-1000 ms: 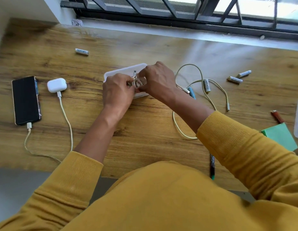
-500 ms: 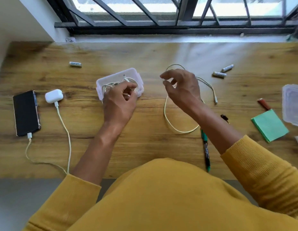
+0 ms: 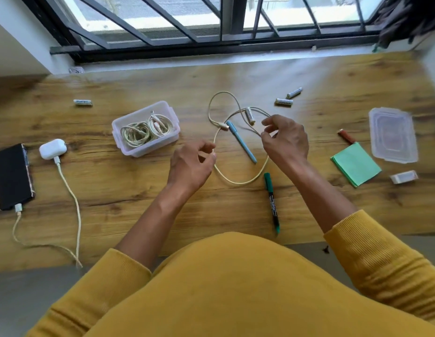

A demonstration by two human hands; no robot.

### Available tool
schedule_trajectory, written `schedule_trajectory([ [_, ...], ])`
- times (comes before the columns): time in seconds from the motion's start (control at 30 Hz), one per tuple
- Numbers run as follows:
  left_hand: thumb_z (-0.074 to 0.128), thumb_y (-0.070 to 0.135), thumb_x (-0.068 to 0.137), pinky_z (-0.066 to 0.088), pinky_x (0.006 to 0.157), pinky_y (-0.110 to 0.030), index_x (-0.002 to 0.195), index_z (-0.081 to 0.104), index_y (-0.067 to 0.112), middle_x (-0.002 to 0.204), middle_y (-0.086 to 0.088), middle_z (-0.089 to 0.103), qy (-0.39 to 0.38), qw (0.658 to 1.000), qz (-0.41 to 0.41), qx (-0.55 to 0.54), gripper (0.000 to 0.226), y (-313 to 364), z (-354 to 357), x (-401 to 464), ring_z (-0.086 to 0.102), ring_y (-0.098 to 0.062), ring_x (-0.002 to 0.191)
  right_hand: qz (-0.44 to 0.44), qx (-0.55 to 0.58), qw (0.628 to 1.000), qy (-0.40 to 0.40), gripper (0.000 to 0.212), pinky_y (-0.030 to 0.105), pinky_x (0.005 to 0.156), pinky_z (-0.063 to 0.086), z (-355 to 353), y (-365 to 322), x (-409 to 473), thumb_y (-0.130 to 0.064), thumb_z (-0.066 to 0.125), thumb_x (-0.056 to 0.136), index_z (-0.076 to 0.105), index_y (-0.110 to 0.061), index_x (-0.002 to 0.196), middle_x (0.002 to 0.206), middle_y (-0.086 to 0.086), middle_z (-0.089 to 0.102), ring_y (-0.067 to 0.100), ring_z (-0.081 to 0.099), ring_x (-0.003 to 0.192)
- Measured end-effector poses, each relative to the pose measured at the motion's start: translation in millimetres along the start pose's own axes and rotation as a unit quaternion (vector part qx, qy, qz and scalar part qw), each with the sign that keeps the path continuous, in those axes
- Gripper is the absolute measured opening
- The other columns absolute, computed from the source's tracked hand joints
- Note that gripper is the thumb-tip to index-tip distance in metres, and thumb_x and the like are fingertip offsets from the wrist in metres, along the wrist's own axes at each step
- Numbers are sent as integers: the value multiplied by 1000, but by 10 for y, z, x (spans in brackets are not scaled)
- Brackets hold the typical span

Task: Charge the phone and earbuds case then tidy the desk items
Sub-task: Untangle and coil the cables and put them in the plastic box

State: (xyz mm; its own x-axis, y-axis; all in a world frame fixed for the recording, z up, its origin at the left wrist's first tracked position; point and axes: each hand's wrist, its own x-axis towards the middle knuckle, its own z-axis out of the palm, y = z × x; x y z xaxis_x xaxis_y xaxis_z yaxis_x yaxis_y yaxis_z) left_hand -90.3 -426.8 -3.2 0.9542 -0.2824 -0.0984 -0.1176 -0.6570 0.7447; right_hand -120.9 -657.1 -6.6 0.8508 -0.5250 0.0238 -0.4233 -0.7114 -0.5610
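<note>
Already the phone (image 3: 13,177) and the earbuds case (image 3: 52,148) lay at the far left of the tabletop (image 3: 128,203), each with a cable plugged in; charging looked done, tidying under way.

Loose cable (image 3: 238,181): one pale loop sprawled mid-tabletop, long axis running near to far, its bend nearest the person. Right hand (image 3: 285,139) was over the loop's right side, thumb and forefinger pinching the strand there. Left hand (image 3: 190,164) sat at the loop's left side, fingers loosely curled, fingertips at the strand; whether it actually gripped the cable I could not tell.

Clear box (image 3: 145,128), holding coiled cables, stood just left of and slightly beyond the left hand. So the left hand was the nearer one for the drop, and the cable would have to travel leftward once coiled.

Obstacles inside the loop: a blue pen (image 3: 242,142) lying diagonally, and a battery (image 3: 250,115) touching the far strands. Judged likely to be dragged if the loop was pulled in fast. A green marker (image 3: 272,203) lay just beside the near bend.

Open room: bare wood between the hands and the near edge, enough for winding. Right side was crowded by green notes (image 3: 356,165) and the box lid (image 3: 392,135).
</note>
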Motion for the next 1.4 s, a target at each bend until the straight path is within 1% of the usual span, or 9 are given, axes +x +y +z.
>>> schedule_trajectory([
  [0.23,60,57,82,63,88,-52,130,65,32,117,7,70,-15,995,-82,-47,54,22,165,330,73,-20,102,10,-8,1000,-15,30,37,83,58,-147,108,33,-24,69,93,71,-29,123,106,-9,76,17,70,98],
  [0.43,60,28,96,64,88,-45,139,63,29,87,6,73,-9,995,-91,-46,43,110,297,599,77,-23,80,-19,0,999,-36,28,42,80,62,-186,138,-41,-26,66,94,71,-28,121,104,-9,75,16,71,92],
  [0.57,58,14,98,49,110,-35,143,66,26,124,-7,75,-1,998,-38,47,47,175,318,718,68,-25,118,-40,10,998,-44,28,43,78,62,-219,158,-47,-32,65,95,70,-26,122,102,-8,76,16,71,91],
  [0.63,59,13,97,47,111,-36,140,69,26,128,-8,74,-11,996,-32,79,46,177,341,793,65,-26,123,-44,12,998,-47,28,42,80,62,-240,170,-25,-33,65,96,70,-25,122,102,-7,76,16,71,92],
  [0.77,62,16,94,54,103,-39,124,77,26,117,-7,78,-10,994,-15,103,35,194,366,873,69,-26,114,-51,25,996,-61,28,43,82,62,-271,172,7,-32,65,97,70,-25,123,102,-8,76,16,71,92],
  [0.93,66,30,94,48,88,-27,111,80,29,107,3,81,54,994,-10,96,23,189,330,887,74,-19,104,-45,54,995,-77,27,44,84,61,-279,157,59,-31,66,96,70,-26,123,101,-9,75,14,71,90],
  [1.13,66,35,91,61,92,-35,110,82,33,103,15,81,119,993,23,7,26,288,144,720,76,-5,88,-19,139,987,-78,21,36,84,61,-334,50,102,-29,68,97,75,-24,116,95,-9,74,6,69,85],
  [1.3,77,31,91,66,73,-36,105,82,32,95,18,80,138,981,66,-117,16,586,66,462,77,-2,78,17,272,947,-169,24,32,71,57,-508,-170,119,-39,62,105,76,-20,111,98,-1,79,12,74,87],
  [1.4,80,24,92,64,70,-29,107,81,25,100,16,79,139,974,125,-126,15,787,37,300,76,-2,82,-15,327,914,-241,40,37,80,56,-729,-348,105,-46,50,110,73,-16,123,112,4,78,22,75,99],
])
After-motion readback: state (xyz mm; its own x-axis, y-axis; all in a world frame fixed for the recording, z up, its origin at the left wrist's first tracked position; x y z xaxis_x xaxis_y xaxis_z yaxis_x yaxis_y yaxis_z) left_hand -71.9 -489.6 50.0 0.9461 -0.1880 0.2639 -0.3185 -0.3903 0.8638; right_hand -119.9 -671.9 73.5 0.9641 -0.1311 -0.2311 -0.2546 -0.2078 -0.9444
